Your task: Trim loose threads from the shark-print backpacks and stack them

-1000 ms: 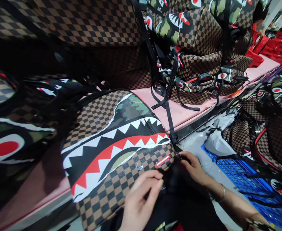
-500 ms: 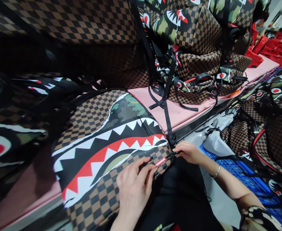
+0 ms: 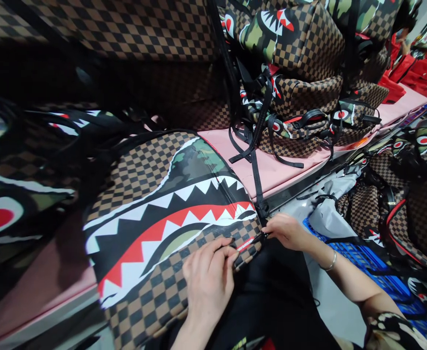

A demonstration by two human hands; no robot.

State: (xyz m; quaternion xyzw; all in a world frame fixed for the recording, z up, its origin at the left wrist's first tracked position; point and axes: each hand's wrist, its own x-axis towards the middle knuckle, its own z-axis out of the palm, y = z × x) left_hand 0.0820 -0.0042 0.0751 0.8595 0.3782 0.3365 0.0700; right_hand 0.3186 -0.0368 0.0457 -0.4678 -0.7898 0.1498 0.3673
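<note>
We are working the zip at the corner of the brown checkered shark-mouth backpack [image 3: 162, 228], which lies on the pink table edge [image 3: 272, 172]. Our right hand [image 3: 284, 229] pinches the small black zipper pull [image 3: 260, 237]; our left hand [image 3: 208, 277] presses flat, fingers loose, beside the red label [image 3: 245, 243]. The next move, we judge, needs a steady pull along the seam. A hanging black strap [image 3: 255, 177] dangles close, and stacked matching backpacks [image 3: 301, 58] crowd behind.

Left hand [image 3: 208, 277] flat, right hand [image 3: 286, 231] pinching.
</note>
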